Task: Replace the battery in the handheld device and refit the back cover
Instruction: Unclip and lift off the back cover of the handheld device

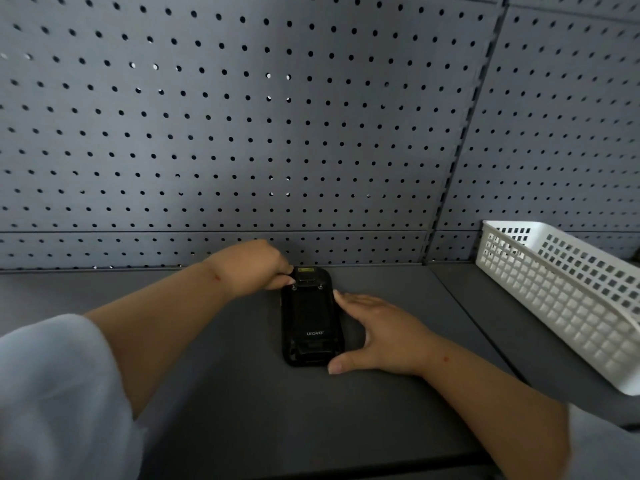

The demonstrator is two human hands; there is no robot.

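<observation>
Your handheld device lies back-up on the dark counter, near the pegboard wall. Your left hand pinches its far left corner; your right hand rests spread open against its right edge. A white basket sits far right.

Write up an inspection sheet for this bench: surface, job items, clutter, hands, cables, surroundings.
Surface: dark grey bench top, flat; a seam runs along its right side.
Job items: black handheld device lying face down, back cover on, "urovo" logo readable. No loose battery seen.
Clutter: white plastic basket at the right; contents not visible.
Hands: left hand pinching the device's far left corner; right hand open, flat against its right edge, thumb by the near corner.
Cables: nothing seen.
Surroundings: grey pegboard wall behind the bench, nothing seen hanging; light sleeves at both lower edges.
</observation>
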